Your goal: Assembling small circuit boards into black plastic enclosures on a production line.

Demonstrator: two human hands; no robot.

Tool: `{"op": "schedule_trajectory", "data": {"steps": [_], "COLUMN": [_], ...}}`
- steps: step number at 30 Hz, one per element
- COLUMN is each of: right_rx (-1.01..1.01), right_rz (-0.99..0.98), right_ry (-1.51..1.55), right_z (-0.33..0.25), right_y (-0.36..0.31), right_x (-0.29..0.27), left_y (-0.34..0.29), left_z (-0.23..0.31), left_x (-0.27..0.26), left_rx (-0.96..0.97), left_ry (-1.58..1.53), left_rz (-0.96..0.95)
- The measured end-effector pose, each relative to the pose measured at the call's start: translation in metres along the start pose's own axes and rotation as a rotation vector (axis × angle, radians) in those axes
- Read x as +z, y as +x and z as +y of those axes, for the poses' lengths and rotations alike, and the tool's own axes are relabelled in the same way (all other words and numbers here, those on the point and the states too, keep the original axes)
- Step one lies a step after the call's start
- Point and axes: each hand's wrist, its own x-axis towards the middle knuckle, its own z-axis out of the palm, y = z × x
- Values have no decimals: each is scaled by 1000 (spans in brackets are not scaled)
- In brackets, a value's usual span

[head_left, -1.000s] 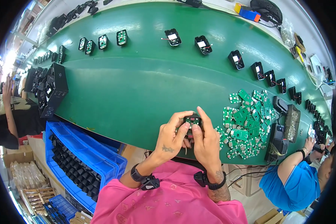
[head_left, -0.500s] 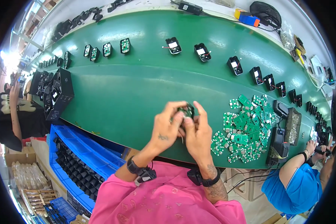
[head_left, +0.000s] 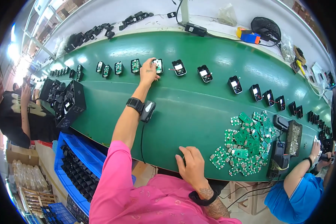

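My left hand (head_left: 149,72) is stretched out to the far side of the green table. Its fingers and thumb close around the left side of a small black housing (head_left: 159,66) fitted with a green circuit board; part of it is hidden by the hand. My right hand (head_left: 192,165) rests low near the table's front edge, thumb apart from loosely bent fingers, holding nothing. Just left of the held housing stands another black housing with a green board (head_left: 135,66). To its right is a black housing with a white block and wires (head_left: 179,68).
A heap of green circuit boards (head_left: 246,145) lies on the right. More black housings (head_left: 235,84) curve along the table. A black box of parts (head_left: 76,100) stands left, above a blue crate (head_left: 78,149). Co-workers sit at both sides; one wears a blue shirt (head_left: 291,192).
Both hands were together over the table's middle around a small dark piece with green. My left hand has moved to the far row with a housing; my right hand has dropped back, empty.
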Motion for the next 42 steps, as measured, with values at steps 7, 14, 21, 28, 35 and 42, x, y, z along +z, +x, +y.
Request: {"op": "schedule_trajectory", "data": {"steps": [7,14,21,28,35,42], "right_rx": [2,106,325,63,-135,-104], "right_rz": [43,199,10,-190,-224,-76], "right_ry": [17,-193,-297,-522,-444,-301], "right_z": [3,3,16,12,32,41], "right_y": [2,-25,-52,-70,-73,-69], "right_x": [-2,-60,-103,-100,-100,-103], "left_y": [-14,0,-92,-211,-220,-241], "left_z": [14,25,64,61,45,57], "left_x": [11,42,34,20,16,7], "left_rx": [536,539,529,531,423,136], "left_ry": [503,653,362,537,336,-246], "left_rz": [-20,-219,-389,-537,-499,-596]}}
